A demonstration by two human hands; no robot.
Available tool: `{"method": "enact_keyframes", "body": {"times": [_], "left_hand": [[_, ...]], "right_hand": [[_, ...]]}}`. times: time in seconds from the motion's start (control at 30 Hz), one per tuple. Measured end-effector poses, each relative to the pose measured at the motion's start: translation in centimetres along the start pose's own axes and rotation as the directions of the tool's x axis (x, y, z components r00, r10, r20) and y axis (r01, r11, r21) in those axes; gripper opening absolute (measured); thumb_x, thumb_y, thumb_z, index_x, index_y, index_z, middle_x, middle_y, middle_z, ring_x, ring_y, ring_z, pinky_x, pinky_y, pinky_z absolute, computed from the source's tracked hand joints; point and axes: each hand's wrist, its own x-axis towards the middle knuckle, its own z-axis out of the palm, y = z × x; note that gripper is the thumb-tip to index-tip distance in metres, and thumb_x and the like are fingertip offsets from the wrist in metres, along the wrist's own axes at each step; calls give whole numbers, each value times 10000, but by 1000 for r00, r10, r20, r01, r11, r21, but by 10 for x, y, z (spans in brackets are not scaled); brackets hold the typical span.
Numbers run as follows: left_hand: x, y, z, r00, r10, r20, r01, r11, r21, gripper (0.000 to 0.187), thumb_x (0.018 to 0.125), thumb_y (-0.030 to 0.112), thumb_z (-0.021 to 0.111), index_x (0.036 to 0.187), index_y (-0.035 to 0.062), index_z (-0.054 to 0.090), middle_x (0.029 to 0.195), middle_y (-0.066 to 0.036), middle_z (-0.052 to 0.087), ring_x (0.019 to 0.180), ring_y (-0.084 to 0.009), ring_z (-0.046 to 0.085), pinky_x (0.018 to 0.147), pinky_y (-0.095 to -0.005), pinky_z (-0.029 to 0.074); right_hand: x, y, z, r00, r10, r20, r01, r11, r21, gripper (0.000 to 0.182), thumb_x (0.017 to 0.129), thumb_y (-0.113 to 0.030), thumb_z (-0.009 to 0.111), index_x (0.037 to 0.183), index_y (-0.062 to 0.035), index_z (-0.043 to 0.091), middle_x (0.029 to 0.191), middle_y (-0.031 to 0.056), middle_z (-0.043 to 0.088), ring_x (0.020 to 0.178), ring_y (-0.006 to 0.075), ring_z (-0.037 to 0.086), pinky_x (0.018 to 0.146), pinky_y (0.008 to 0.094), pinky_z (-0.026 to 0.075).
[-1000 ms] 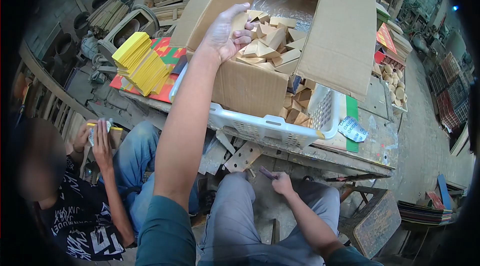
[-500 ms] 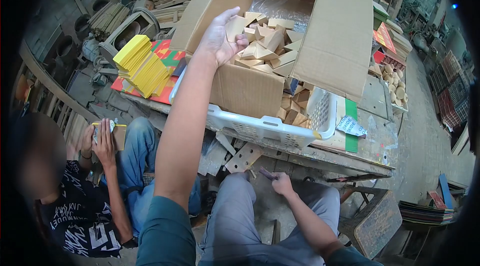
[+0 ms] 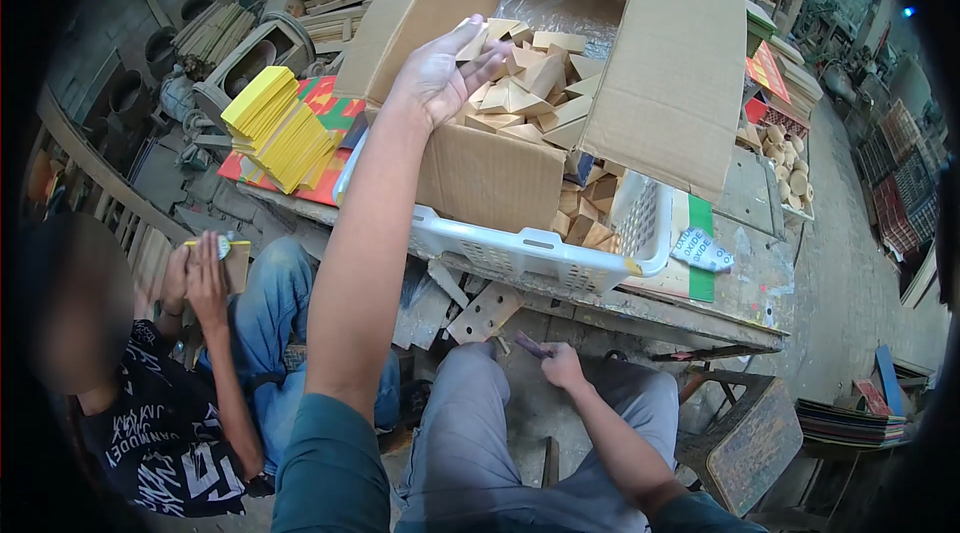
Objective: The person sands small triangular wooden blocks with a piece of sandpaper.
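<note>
My left hand (image 3: 438,78) reaches over the near wall of a cardboard box (image 3: 500,173), thumb and fingers apart. Just beyond its fingertips is a pale wooden block (image 3: 472,43), partly covered by the hand; the fingers are slightly blurred. Angled wooden blocks (image 3: 535,83) lie heaped in the box beside it. Low over my lap, my right hand (image 3: 562,367) is closed around a dark, flat strip (image 3: 531,345), whose kind I cannot make out.
The box rests in a white plastic basket (image 3: 520,245) holding more blocks, on a worn table (image 3: 745,318). Stacked yellow pieces (image 3: 280,128) stand left. A seated person (image 3: 165,413) holds a flat piece (image 3: 238,263). At right are a stool (image 3: 745,443) and round wooden pieces (image 3: 790,168).
My left hand has opened its fingers, and the wooden block has moved away from the palm toward the heap. My right hand keeps its place with the strip.
</note>
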Motion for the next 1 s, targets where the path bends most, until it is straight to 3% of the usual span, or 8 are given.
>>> {"method": "enact_keyframes", "body": {"times": [0.17,0.4,0.5,0.6,0.67,0.77,0.9,1.0], "left_hand": [[-6,7,2,988,-155,-27,152,985,-77,499,945,478,457,952,-19,504,685,-81,500,622,-170,520,524,-257,483],[10,0,-15,989,-140,-40,142,988,57,635,925,614,329,918,3,500,632,-59,461,536,-175,476,495,-320,455],[10,-3,-9,981,-15,-195,53,981,188,747,887,688,307,1064,-19,473,702,-105,506,622,-219,550,603,-370,494],[6,1,-1,964,-97,-248,102,995,8,794,899,631,362,1286,-61,326,1057,-263,517,959,-366,557,931,-522,406],[4,3,4,946,-196,-259,202,979,-4,898,879,586,423,1429,-47,101,1399,-352,227,1268,-469,330,1079,-610,111],[5,4,3,921,-198,-335,229,972,56,940,844,543,482,1451,-33,52,1467,-349,53,1346,-480,172,1077,-615,-14],[-3,-1,8,928,-237,-286,299,935,194,950,830,531,512,1449,-39,73,1475,-353,-17,1382,-465,72,1070,-631,39],[29,-15,-18,906,-422,23,324,729,603,834,892,505,457,1472,31,90,1521,-253,8,1386,-446,101,1012,-690,170]], "right_hand": [[-2,-3,-2,1000,6,-8,-6,1000,-6,416,679,-61,484,1050,-37,672,880,251,653,856,342,665,778,367,504],[-1,-1,0,1000,6,-14,-6,1000,-22,356,736,-76,501,1045,-46,675,930,227,663,914,314,661,829,354,486],[-1,-1,0,1000,-5,-16,5,1000,-20,362,727,-68,499,1043,-34,673,941,229,662,935,312,657,841,351,482],[0,1,0,998,-38,-53,37,999,-13,403,693,-64,489,1050,-40,674,921,257,648,908,352,653,819,370,502],[-3,-5,-2,999,-4,-36,5,1000,1,358,717,-57,493,1024,-26,674,927,232,663,924,305,661,834,348,484],[1,3,0,1000,-3,-31,3,1000,2,352,716,-55,494,1017,-27,675,905,227,667,894,298,669,812,344,489],[1,5,2,998,-20,-53,19,1000,-18,352,719,-55,494,1020,-33,675,890,223,668,868,294,673,794,340,492],[2,5,2,1000,-7,-31,6,1000,-26,348,722,-57,494,1019,-32,674,892,226,666,874,295,671,795,346,492]]}}
